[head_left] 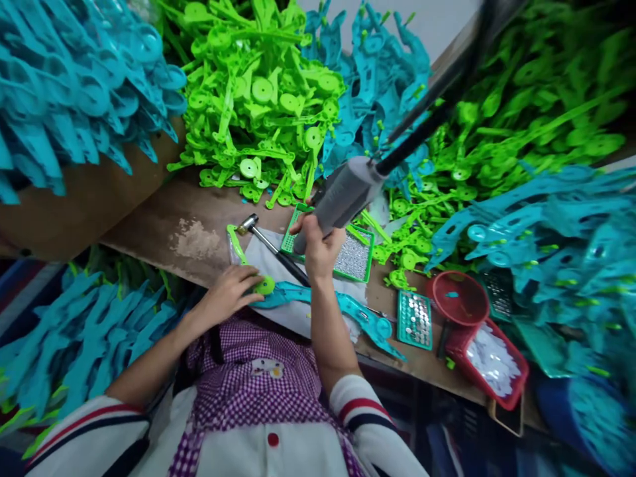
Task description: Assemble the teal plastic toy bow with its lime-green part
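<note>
A grey power screwdriver (348,195) hangs from a black cord and slants over the bench, with my right hand (322,245) wrapped round its lower body. Its tip is hidden. My left hand (231,291) lies with fingers spread on the left end of a long blue plastic part (293,293), touching the round head of a green lever (265,285). That blue part lies across a grey cloth (293,317) near the bench's front edge and passes behind my right forearm. A hammer (273,248) rests on the cloth behind the blue part.
Green (263,93) and blue plastic parts (382,73) are heaped behind. A green basket (370,268) holds small metal pieces. To the right stand a teal tray (414,338) of round discs, a red bowl (460,298) and a red basket (519,368) of white pieces.
</note>
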The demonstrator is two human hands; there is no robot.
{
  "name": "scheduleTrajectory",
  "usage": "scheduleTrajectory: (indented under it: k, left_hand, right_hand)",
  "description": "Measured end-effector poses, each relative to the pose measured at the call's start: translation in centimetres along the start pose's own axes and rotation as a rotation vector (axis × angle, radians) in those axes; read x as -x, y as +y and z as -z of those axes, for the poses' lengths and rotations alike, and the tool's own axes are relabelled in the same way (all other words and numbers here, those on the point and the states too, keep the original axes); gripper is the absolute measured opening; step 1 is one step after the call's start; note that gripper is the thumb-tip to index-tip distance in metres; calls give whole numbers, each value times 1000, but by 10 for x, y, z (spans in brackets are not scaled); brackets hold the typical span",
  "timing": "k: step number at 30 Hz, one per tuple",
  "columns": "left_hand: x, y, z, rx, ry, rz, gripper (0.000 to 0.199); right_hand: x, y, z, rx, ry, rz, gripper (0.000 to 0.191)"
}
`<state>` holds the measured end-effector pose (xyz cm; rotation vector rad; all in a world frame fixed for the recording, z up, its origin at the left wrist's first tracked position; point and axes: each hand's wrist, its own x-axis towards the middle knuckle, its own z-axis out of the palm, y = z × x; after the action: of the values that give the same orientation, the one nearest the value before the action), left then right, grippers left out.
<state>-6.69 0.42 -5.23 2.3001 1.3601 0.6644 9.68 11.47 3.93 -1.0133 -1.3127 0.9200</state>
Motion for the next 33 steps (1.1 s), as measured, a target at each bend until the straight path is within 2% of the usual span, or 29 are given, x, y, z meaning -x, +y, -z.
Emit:
scheduleTrajectory:
  k: [3,6,12,17,28,33]
  left_hand:
    - [-30,-8,5,-20,-163,-20,34]
    - [-48,-16,5,-10,-302,1,33]
    - [-45,-22,10,60,-283,125,29]
    - [-48,-21,14,116,-315,165,24]
    - [-56,-25,16,126,-385,170,22]
    - [-63,-31,18,141,-470,166,24]
  right_hand:
    - [-18,33,21,52,119,-32,40]
    - [-30,62,23,10,123,-61,43]
    - [-35,88,24,-30,152,-81,44]
    - [-36,94,28,-8,145,-68,41]
    - [-34,90,25,40,148,-26,47]
    - [-37,75,29,7,178,17,53]
